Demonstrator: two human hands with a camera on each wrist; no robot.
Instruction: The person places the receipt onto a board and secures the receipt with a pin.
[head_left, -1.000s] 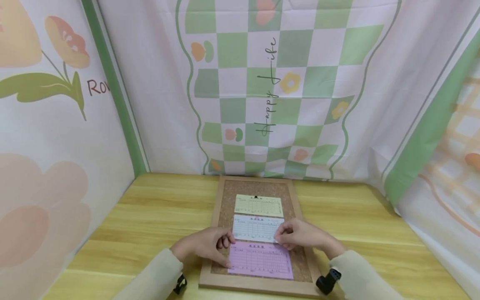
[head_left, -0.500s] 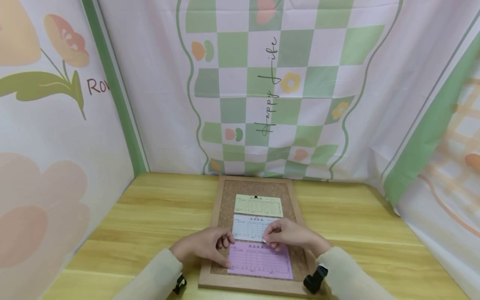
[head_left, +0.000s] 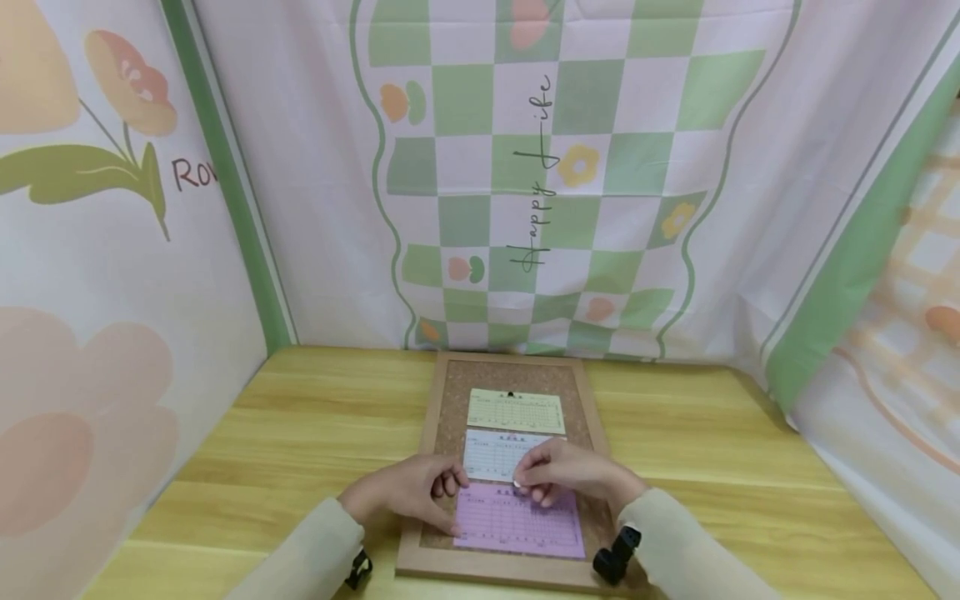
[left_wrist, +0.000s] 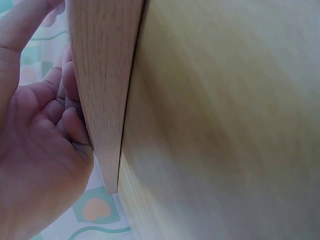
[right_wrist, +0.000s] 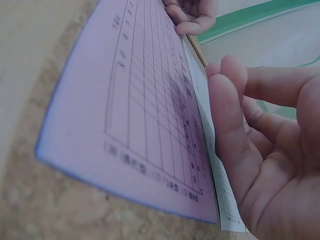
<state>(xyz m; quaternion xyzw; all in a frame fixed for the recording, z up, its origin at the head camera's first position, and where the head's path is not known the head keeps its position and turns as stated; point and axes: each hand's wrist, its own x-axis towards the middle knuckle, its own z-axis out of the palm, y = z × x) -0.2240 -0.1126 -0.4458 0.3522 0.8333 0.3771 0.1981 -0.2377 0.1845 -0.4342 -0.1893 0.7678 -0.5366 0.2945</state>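
Note:
A cork board with a wooden frame lies on the table. Three printed slips sit on it in a column: a yellow slip farthest away, a pale blue slip in the middle, a pink slip nearest. My left hand rests at the board's left side, thumb and index finger touching the left corners of the pink slip, other fingers loosely bent. Between thumb and index finger my right hand pinches a small white pin, mostly hidden, over the pink slip's top edge.
A small black pin shows at the yellow slip's top edge. The wood-grain table spreads to both sides of the board. Printed cloth hangs behind and along the sides.
My right hand has moved left with the white pin, from the pale blue slip's lower right corner to the middle of the pink slip's top edge. The left hand has stayed put.

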